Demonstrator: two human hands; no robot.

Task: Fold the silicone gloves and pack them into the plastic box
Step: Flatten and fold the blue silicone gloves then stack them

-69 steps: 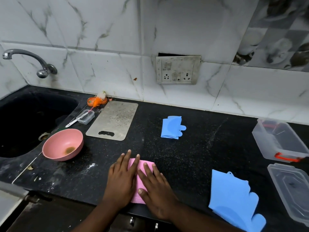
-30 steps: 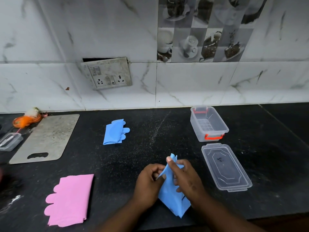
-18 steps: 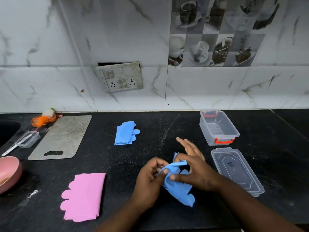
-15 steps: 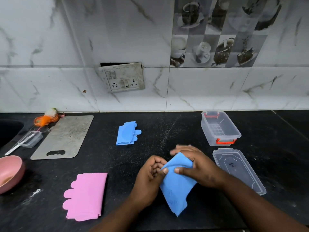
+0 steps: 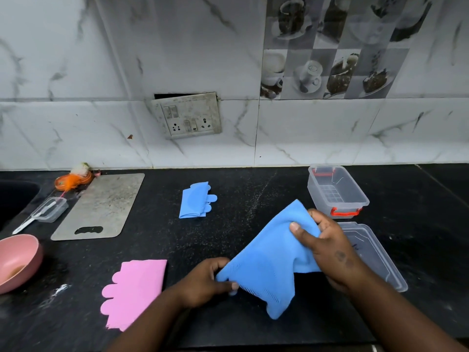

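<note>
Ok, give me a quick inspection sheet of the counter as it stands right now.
Surface: black counter, speckled with white dust, pale smears at front left.
Job's things: blue glove held up and stretched between both hands; folded blue glove near the wall; folded pink glove at front left; plastic box open, nothing in it; lid lying beside it.
Clutter: pink bowl, cutting board, small clear container, orange scrubber.
Grips: left hand pinches the glove's lower corner; right hand pinches its upper edge.
Cables: nothing seen.
Surroundings: marble-tiled wall, socket panel sitting loose, sink edge at far left.
</note>
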